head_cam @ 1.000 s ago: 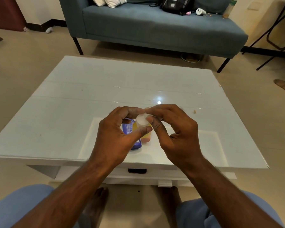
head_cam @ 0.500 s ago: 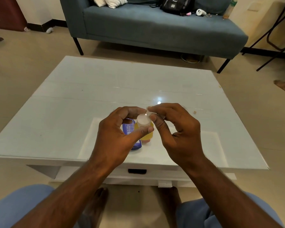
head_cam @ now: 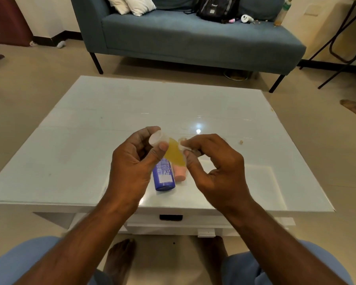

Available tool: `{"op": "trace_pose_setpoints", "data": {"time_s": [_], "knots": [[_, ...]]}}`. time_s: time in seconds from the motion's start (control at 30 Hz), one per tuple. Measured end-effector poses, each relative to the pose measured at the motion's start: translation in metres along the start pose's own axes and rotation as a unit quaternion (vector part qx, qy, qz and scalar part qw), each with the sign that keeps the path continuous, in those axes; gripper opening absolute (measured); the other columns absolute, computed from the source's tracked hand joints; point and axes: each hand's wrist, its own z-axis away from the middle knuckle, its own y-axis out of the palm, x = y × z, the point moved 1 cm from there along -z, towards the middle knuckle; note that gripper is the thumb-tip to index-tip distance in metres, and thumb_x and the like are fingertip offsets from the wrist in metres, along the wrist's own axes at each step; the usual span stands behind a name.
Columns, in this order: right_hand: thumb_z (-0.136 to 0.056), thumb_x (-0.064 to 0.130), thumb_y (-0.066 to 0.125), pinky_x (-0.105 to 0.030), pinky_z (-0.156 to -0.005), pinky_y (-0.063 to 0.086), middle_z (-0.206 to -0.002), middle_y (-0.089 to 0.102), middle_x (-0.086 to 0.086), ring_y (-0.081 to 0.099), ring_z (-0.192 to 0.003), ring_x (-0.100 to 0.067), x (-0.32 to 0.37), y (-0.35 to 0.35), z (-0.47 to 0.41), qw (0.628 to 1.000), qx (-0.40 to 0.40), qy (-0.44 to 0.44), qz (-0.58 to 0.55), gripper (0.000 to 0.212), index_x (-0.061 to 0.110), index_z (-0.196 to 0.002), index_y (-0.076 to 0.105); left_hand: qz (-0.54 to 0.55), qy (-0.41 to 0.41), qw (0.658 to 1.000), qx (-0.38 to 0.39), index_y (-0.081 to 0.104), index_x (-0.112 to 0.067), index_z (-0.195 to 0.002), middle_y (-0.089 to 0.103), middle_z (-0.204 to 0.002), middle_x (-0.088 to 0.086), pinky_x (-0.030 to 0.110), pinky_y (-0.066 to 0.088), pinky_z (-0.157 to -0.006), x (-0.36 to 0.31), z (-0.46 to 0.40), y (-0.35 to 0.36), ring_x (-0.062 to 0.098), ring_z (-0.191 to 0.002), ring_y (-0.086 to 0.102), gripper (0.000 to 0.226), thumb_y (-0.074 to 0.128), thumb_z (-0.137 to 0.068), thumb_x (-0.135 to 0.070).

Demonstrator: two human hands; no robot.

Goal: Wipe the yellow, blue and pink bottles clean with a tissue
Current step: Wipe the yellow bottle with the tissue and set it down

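My left hand grips the small yellow bottle near its white cap, holding it tilted above the table with the cap pointing up and left. My right hand pinches a small white tissue against the bottle's right side. Below them on the white table lie the blue bottle and, just to its right, the pink bottle, both partly hidden by my hands and the yellow bottle.
A few crumbs lie on the table right of my hands. A blue sofa with a black bag and pillows stands beyond the table. A drawer handle shows under the near edge. My knees and feet are below.
The yellow bottle has tipped from upright to slanted, cap moving up and left with my left hand. My right hand with the tissue has shifted from the cap down to the bottle's side.
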Motion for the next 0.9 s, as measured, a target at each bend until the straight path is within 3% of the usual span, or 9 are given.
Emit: {"op": "trace_pose_setpoints", "data": {"time_s": [0.1,0.23,0.37,0.43,0.57,0.67,0.73,0.8,0.9], "knots": [[-0.093,0.009,0.073,-0.031,-0.082,0.059,-0.105,0.072,0.000,0.067,-0.097,-0.011,-0.003,-0.002,-0.001,1.000,-0.001,0.028,0.005,0.016,0.008,-0.110,0.074,0.014,0.000,1.000,-0.007,0.059,-0.042,-0.111,0.069,-0.110,-0.021,0.011,0.053,-0.076,0.000,0.000,-0.002,-0.003,-0.100,0.067,0.034,0.064,-0.077,-0.044],[-0.098,0.024,0.066,-0.027,-0.089,0.057,-0.112,0.072,-0.001,0.065,-0.103,-0.012,0.006,0.007,0.003,1.000,0.010,0.012,-0.001,0.024,0.007,-0.115,0.071,-0.014,0.012,1.000,0.000,0.058,-0.033,-0.119,0.068,-0.117,-0.011,0.014,0.054,-0.083,0.000,0.006,0.002,0.000,-0.103,0.066,0.051,0.061,-0.072,-0.053],[-0.096,0.014,0.071,-0.014,-0.080,0.052,-0.102,0.069,0.009,0.064,-0.095,-0.004,-0.002,0.002,-0.001,0.996,0.022,0.082,0.003,0.014,0.015,-0.110,0.072,0.016,0.024,0.999,-0.043,0.060,-0.030,-0.122,0.069,-0.117,-0.010,0.016,0.054,-0.083,-0.003,0.000,-0.004,0.004,-0.106,0.066,0.041,0.063,-0.082,-0.038],[-0.097,0.016,0.070,-0.010,-0.078,0.052,-0.102,0.070,0.014,0.066,-0.095,-0.002,-0.006,0.000,0.000,0.991,0.030,0.130,-0.007,0.014,0.020,-0.110,0.073,0.074,0.007,0.994,-0.077,0.061,-0.034,-0.118,0.070,-0.115,-0.012,0.022,0.055,-0.087,-0.005,-0.002,-0.008,0.007,-0.108,0.066,0.038,0.064,-0.081,-0.042],[-0.099,0.030,0.068,-0.023,-0.079,0.062,-0.101,0.074,0.017,0.073,-0.094,-0.005,-0.005,0.002,0.002,0.965,-0.001,0.243,-0.102,0.011,0.028,-0.109,0.074,0.132,-0.044,0.988,-0.061,0.062,-0.035,-0.112,0.072,-0.113,-0.010,0.031,0.054,-0.090,0.001,-0.006,-0.006,0.013,-0.109,0.067,0.044,0.067,-0.070,-0.049],[-0.099,0.034,0.067,-0.036,-0.084,0.065,-0.101,0.077,0.010,0.075,-0.096,-0.013,-0.005,-0.003,-0.006,0.951,-0.071,0.269,-0.137,0.016,0.026,-0.112,0.074,0.065,-0.055,0.996,-0.027,0.061,-0.035,-0.109,0.073,-0.104,-0.011,0.025,0.058,-0.083,0.006,-0.005,-0.003,0.009,-0.098,0.070,0.039,0.072,-0.071,-0.039],[-0.099,0.034,0.068,-0.033,-0.086,0.064,-0.103,0.077,0.010,0.075,-0.098,-0.014,-0.005,-0.007,-0.009,0.952,-0.091,0.261,-0.134,0.018,0.026,-0.114,0.074,-0.027,-0.035,0.999,0.003,0.061,-0.037,-0.111,0.072,-0.097,-0.013,0.018,0.058,-0.075,0.006,-0.001,-0.003,0.005,-0.091,0.070,0.038,0.072,-0.074,-0.040],[-0.099,0.030,0.069,-0.026,-0.086,0.062,-0.106,0.077,0.010,0.074,-0.102,-0.012,-0.004,-0.008,-0.010,0.954,-0.101,0.246,-0.139,0.020,0.023,-0.117,0.073,-0.145,-0.004,0.988,0.056,0.061,-0.037,-0.113,0.071,-0.093,-0.012,0.021,0.059,-0.072,0.009,0.002,-0.001,0.007,-0.086,0.069,0.033,0.064,-0.083,-0.050],[-0.098,0.020,0.071,-0.023,-0.088,0.060,-0.116,0.072,0.004,0.070,-0.110,-0.014,-0.002,-0.006,-0.007,0.970,-0.095,0.183,-0.126,0.026,0.016,-0.123,0.069,-0.204,0.003,0.972,0.113,0.065,-0.028,-0.094,0.071,-0.081,-0.011,0.029,0.058,-0.074,0.010,0.010,0.007,0.006,-0.077,0.068,0.043,0.041,-0.088,-0.063]]}}
